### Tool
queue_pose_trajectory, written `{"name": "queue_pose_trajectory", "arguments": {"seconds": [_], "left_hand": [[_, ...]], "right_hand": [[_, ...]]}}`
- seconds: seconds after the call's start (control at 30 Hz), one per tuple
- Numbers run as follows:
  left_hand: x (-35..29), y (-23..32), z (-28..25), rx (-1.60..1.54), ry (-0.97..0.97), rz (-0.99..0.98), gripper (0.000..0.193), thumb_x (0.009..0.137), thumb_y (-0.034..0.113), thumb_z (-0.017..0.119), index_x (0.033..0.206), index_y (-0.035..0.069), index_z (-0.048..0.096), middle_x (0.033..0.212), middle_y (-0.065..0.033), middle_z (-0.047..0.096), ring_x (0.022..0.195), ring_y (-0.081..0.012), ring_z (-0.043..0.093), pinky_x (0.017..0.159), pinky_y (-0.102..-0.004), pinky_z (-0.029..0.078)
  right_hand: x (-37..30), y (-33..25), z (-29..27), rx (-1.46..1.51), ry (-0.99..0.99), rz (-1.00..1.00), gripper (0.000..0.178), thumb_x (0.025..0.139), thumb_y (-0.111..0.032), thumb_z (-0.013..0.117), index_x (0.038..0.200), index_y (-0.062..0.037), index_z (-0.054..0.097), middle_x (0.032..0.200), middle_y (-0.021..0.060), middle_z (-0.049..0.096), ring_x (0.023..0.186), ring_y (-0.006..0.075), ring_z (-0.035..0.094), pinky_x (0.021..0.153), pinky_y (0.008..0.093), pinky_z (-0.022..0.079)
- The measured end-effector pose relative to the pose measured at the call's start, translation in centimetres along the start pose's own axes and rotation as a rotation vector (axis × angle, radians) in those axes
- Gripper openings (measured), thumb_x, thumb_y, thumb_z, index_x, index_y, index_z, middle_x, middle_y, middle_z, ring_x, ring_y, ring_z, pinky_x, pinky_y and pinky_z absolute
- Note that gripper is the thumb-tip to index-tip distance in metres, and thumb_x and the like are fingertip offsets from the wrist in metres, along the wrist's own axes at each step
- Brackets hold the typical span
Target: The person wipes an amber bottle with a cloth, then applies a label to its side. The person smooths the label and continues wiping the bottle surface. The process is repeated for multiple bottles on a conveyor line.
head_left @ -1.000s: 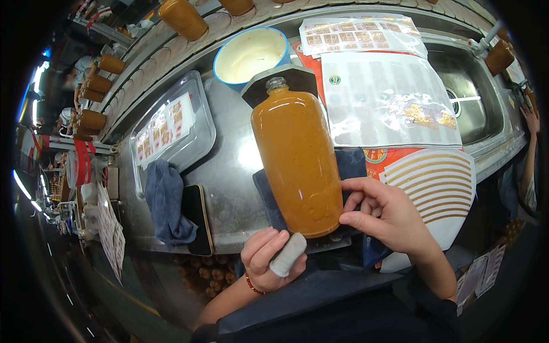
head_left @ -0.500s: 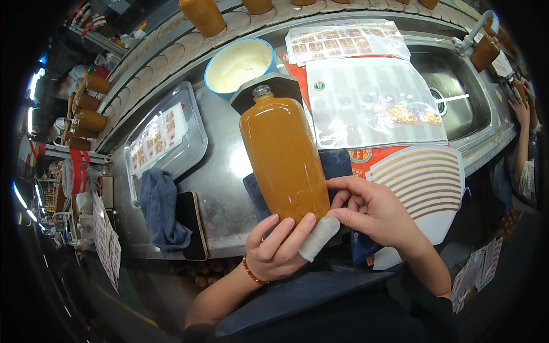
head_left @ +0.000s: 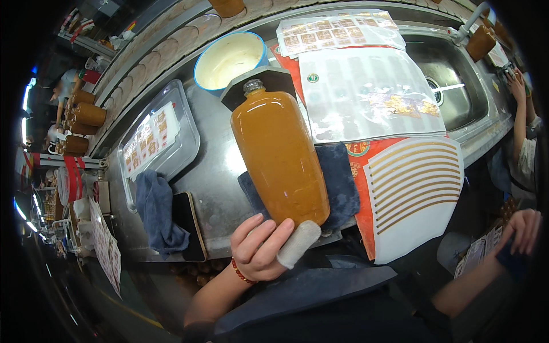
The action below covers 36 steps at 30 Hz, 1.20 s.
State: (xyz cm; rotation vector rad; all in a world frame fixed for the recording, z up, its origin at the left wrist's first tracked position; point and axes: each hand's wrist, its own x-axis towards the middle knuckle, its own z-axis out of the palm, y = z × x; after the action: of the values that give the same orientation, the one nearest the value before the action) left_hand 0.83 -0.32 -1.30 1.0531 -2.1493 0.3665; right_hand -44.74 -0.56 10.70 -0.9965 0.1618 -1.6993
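A glossy amber-brown bottle [head_left: 280, 154] lies with its neck away from me, over a dark octagonal block [head_left: 280, 77]. My left hand [head_left: 260, 246] holds its base end, fingers along the left side. A pale fabric sleeve [head_left: 300, 244] covers the left thumb, which presses at the base. Out at the far right, my right hand [head_left: 521, 231] is closed on a dark blue cloth [head_left: 510, 260], away from the bottle. Another dark blue cloth [head_left: 337, 183] is spread on the counter under the bottle.
A white sheet with curved gold strips [head_left: 420, 183] lies at right, below a plastic-covered sheet [head_left: 372, 97]. A blue-rimmed bowl [head_left: 231, 60], a clear tray of labels [head_left: 151, 140], a crumpled blue cloth [head_left: 157, 211] and a phone [head_left: 189, 226] are left. A sink [head_left: 452, 80] is back right.
My right hand has left the bottle's base and swung far right with the dark blue cloth. My left hand still holds the bottle, which sits slightly further left in view.
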Motion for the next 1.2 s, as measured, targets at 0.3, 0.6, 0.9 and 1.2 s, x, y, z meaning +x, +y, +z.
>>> {"name": "queue_pose_trajectory", "arguments": {"seconds": [0.3,0.6,0.9,1.2], "left_hand": [[-0.7,0.4,-1.1,-0.036,-0.004,-0.071,0.027,0.089,0.023,0.073,0.112,0.009,0.073,0.124,-0.0092,0.058,0.116,-0.0281,0.053,0.096,-0.042,0.052],[-2.1,-1.5,-1.9,-0.113,-0.067,-0.045,0.033,0.087,0.03,0.075,0.116,0.017,0.07,0.132,-0.0061,0.061,0.119,-0.0263,0.059,0.099,-0.0424,0.052],[1.3,-2.4,-1.2,-0.068,-0.181,0.166,0.031,0.088,0.039,0.074,0.115,0.025,0.072,0.136,-0.0057,0.058,0.13,-0.0294,0.05,0.103,-0.0483,0.049],[2.5,-1.0,0.5,-0.215,-0.099,-0.281,0.098,0.076,0.032,0.09,0.151,-0.005,0.04,0.159,-0.0307,0.028,0.149,-0.0508,0.027,0.119,-0.0525,0.032]], "right_hand": [[5.7,21.7,4.0,-0.632,-0.152,0.924,0.044,0.103,-0.026,0.061,0.131,0.0073,0.058,0.095,0.0082,0.069,0.063,0.0044,0.056,0.057,0.0164,0.045],[9.1,31.0,5.4,-0.217,-0.404,1.166,0.085,0.081,-0.039,0.086,0.144,0.0021,0.047,0.122,0.0146,0.066,0.108,0.0187,0.064,0.095,0.0292,0.05],[10.3,28.4,11.0,-1.09,-0.582,0.985,0.077,0.086,-0.046,0.078,0.138,0.0051,0.053,0.11,0.0154,0.072,0.099,0.0196,0.068,0.09,0.0296,0.052],[2.5,24.7,5.4,-0.454,0.296,0.861,0.039,0.106,-0.02,0.054,0.138,0.0022,0.054,0.112,0.0083,0.066,0.103,0.0086,0.061,0.093,0.024,0.05]]}}
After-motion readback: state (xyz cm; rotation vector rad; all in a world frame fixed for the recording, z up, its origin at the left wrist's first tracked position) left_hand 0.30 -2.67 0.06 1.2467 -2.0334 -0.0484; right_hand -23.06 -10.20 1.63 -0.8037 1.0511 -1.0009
